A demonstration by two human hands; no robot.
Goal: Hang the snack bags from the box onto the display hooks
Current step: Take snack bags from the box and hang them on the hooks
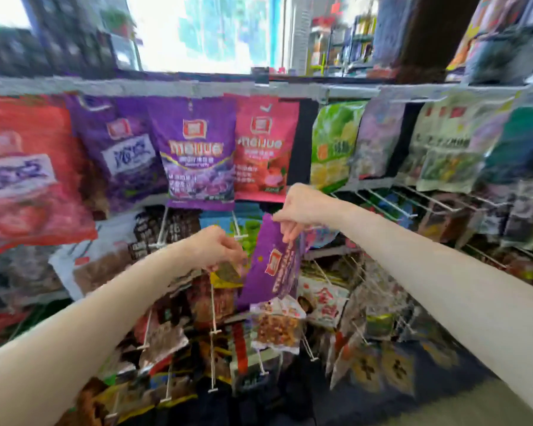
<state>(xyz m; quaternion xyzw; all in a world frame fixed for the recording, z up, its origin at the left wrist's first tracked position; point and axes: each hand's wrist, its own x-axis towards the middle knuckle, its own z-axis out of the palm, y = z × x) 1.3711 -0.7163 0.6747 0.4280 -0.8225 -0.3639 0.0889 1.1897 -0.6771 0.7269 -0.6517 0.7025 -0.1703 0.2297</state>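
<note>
My right hand (pixel 299 207) pinches the top edge of a purple snack bag (pixel 270 265), which hangs tilted in front of the middle rows of the display rack. My left hand (pixel 219 249) is just left of it, fingers curled, pinching the top of a small dark and yellow packet (pixel 226 273) at a white display hook (pixel 213 302). Another white hook (pixel 237 227) juts out between my two hands. Hanging on the top rail is a matching purple bag (pixel 197 152), with a pink one (pixel 263 149) beside it. The box is out of sight.
The wire rack is crowded with hanging snack bags: red (pixel 25 176) and purple at upper left, green (pixel 333 146) and pale ones at upper right. Several bare white hooks (pixel 391 201) stick out at right. A clear bag of nuts (pixel 276 327) hangs under the purple bag.
</note>
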